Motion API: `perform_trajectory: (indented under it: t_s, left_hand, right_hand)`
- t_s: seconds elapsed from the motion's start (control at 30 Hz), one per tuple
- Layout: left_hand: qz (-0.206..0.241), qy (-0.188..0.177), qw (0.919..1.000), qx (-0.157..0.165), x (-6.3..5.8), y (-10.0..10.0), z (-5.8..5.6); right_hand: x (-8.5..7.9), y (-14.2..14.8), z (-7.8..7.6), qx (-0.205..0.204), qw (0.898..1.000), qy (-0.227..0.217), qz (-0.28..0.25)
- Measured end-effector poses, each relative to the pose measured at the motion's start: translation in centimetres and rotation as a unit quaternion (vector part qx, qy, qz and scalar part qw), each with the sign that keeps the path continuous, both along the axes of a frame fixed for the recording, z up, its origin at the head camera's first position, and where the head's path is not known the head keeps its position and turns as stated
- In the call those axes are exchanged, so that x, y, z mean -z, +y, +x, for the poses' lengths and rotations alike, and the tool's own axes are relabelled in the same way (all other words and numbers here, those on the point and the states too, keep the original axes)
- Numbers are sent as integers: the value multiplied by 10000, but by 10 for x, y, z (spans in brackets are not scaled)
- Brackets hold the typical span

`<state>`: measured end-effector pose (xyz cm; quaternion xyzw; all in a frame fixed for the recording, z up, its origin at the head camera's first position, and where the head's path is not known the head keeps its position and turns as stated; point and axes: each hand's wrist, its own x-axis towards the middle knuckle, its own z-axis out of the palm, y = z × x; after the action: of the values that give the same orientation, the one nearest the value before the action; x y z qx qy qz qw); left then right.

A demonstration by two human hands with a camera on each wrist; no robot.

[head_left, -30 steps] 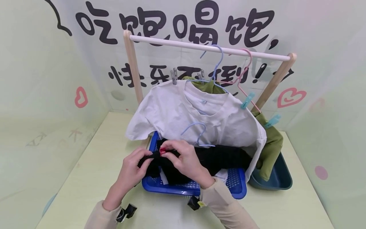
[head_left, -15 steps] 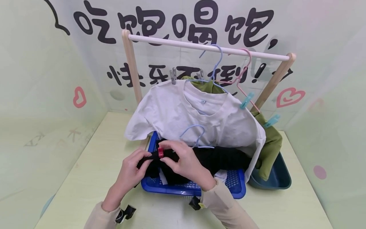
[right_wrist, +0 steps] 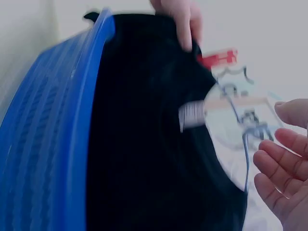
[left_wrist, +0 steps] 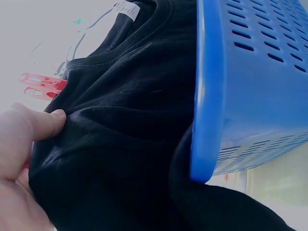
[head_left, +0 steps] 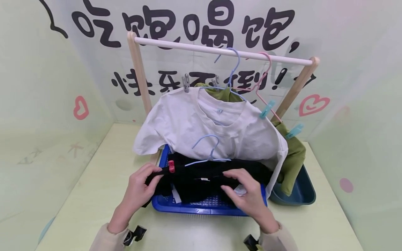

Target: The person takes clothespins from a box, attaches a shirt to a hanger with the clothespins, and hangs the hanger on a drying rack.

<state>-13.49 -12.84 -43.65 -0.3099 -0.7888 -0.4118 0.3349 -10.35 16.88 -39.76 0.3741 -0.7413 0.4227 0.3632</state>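
Note:
A black T-shirt (head_left: 188, 190) lies bunched over a blue plastic basket (head_left: 176, 208). Its shoulder cloth is pinched between the thumb and fingers of my left hand (head_left: 138, 186). Just beside those fingers, a red clothespin (head_left: 171, 166) grips the shoulder. A light blue hanger (head_left: 212, 149) is in the shirt, its hook sticking up above the collar. The collar's white label (right_wrist: 192, 114) shows in the right wrist view. My right hand (head_left: 246, 193) hovers by the shirt's other shoulder, thumb and fingers apart; the right wrist view shows the hand (right_wrist: 284, 168) holding nothing.
Behind the basket, a white T-shirt (head_left: 176, 115) with grey clothespins (head_left: 186, 83) hangs from a rack bar (head_left: 201, 48). An olive garment (head_left: 295, 157) on a pink hanger (head_left: 263, 78) has teal clothespins (head_left: 295, 131). A dark teal basin (head_left: 306, 195) stands at the right.
My right hand has let go of the red clothespin, which stays on the shirt's shoulder, and has moved right to the other side of the collar. My left hand keeps its pinch.

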Motion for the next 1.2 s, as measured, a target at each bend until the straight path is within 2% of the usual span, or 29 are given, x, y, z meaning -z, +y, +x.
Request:
perform_trajectory:
  t_s: [0.13, 0.33, 0.43, 0.5, 0.57, 0.63, 0.73, 0.8, 0.87, 0.97, 1.07, 1.13, 1.2]
  left_hand:
    - [-18, -35, 10000, -17, -1, -1, 1]
    - [-1, -99, 9999, 54, 0, -3, -1]
    - [-7, -86, 9999, 54, 2, -3, -2]
    - [-15, -71, 10000, 53, 2, -3, -2]
    - [-18, -73, 10000, 52, 2, -3, -3]
    - [-21, -74, 10000, 52, 2, -4, -3]
    - [-20, -100, 9999, 44, 0, -4, -2]
    - [-22, -101, 9999, 36, -1, -4, -2]
    - [-15, -95, 10000, 20, -1, -4, -2]
    - [2, -75, 10000, 5, 0, -4, -2]
    - [8, -84, 10000, 4, 0, -5, -2]
    - [0, -110, 9999, 0, 0, -5, -2]
    - [-2, -133, 9999, -12, 0, -5, -2]
  right_hand:
    - [0, 25, 8, 409, 9989, -228, -81]
    - [25, 65, 12, 1090, 9922, -541, -284]
    - [28, 79, 16, 1487, 9844, -641, -689]
    - [27, 87, 19, 1749, 9753, -751, -1123]
    - [28, 95, 21, 2077, 9607, -835, -1640]
    - [38, 111, 18, 2549, 9395, -971, -2072]
    - [51, 135, 10, 3285, 8969, -1370, -2626]
    - [56, 152, 0, 3688, 8696, -1731, -2790]
    - [53, 163, -10, 3972, 8475, -2122, -2808]
    - [46, 180, -26, 4261, 8263, -2920, -2246]
    - [41, 194, -38, 4294, 8106, -3848, -1020]
    - [42, 202, -47, 4107, 8035, -4307, -138]
    - [58, 219, -61, 3777, 8063, -4495, 719]
